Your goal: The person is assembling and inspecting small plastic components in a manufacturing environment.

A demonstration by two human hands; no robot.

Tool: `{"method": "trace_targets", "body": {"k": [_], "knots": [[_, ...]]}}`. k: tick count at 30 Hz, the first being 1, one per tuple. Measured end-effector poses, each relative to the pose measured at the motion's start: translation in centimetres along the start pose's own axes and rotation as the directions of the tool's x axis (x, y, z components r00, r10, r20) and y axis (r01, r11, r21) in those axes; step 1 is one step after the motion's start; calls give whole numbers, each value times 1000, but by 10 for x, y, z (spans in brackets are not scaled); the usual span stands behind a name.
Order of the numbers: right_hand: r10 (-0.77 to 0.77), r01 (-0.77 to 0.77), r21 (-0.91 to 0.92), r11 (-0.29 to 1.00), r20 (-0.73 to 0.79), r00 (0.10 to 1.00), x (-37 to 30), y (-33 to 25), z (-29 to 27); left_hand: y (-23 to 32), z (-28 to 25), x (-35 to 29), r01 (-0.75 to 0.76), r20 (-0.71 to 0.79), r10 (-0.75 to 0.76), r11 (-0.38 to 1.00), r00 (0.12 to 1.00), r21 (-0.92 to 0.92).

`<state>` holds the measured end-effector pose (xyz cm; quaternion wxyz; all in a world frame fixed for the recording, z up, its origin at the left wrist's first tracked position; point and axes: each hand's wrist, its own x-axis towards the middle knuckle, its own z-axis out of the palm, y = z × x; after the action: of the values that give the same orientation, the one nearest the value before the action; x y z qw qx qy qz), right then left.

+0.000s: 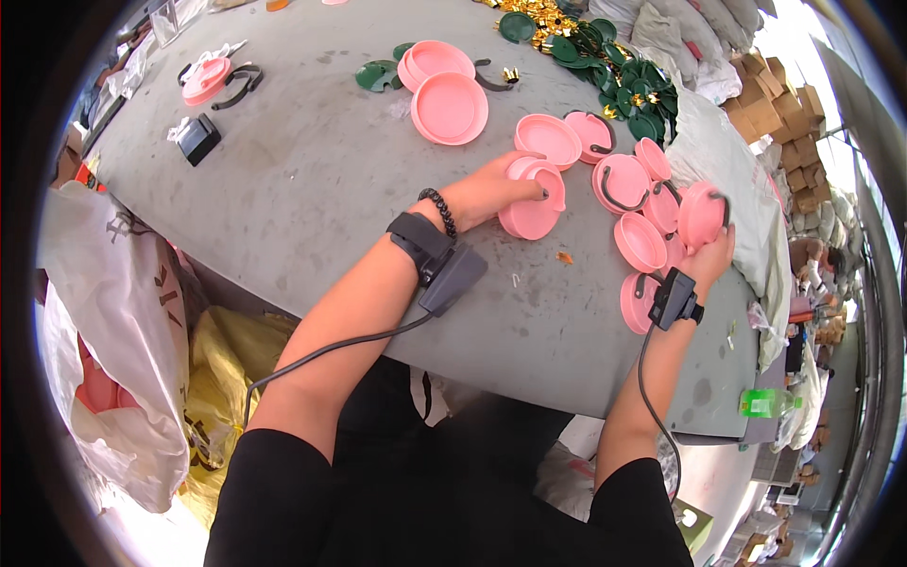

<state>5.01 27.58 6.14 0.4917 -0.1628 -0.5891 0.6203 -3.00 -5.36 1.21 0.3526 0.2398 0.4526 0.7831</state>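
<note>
My left hand (496, 189) is closed on a round pink plastic lid (531, 215), its thumb on the upper face, just above the table. A pink dish-shaped piece (548, 142) lies right beyond its fingers. At the right, my right hand (710, 261) grips the lower edge of another pink lid (699, 213), which is tilted up and has a dark curved handle. Between the hands lies a loose cluster of pink pieces, among them a lid with a dark handle (622, 182) and an open ring-like piece (641, 243). The fingertips of my right hand are partly hidden.
Further back on the grey table (312, 189) sit two pink dishes (449, 109) and a heap of green discs (642, 94) with gold pieces. A black box (196, 140) and a pink lid (206, 81) lie far left. White sacking (732, 170) borders the right side, near a green bottle (767, 403).
</note>
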Motion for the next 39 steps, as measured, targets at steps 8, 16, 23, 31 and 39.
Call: {"method": "trace_targets", "body": {"k": [8,16,23,31,39], "knots": [[-41,415,-420,807,662,748,-59,11,58,0,-5,4,42,-211,-71,990,975,-137],[-80,832,-420,362,876,476,-92,55,129,6,-31,6,-222,-526,82,952,847,-209],[194,-245,-8,970,636,747,-86,54,127,7,-33,10,-378,-647,157,899,747,-219],[531,-705,54,707,618,580,-92,53,126,3,-36,10,-338,-629,166,927,759,-162],[407,-596,59,801,676,614,-108,46,132,6,-21,8,-255,-386,123,916,914,-310]]}}
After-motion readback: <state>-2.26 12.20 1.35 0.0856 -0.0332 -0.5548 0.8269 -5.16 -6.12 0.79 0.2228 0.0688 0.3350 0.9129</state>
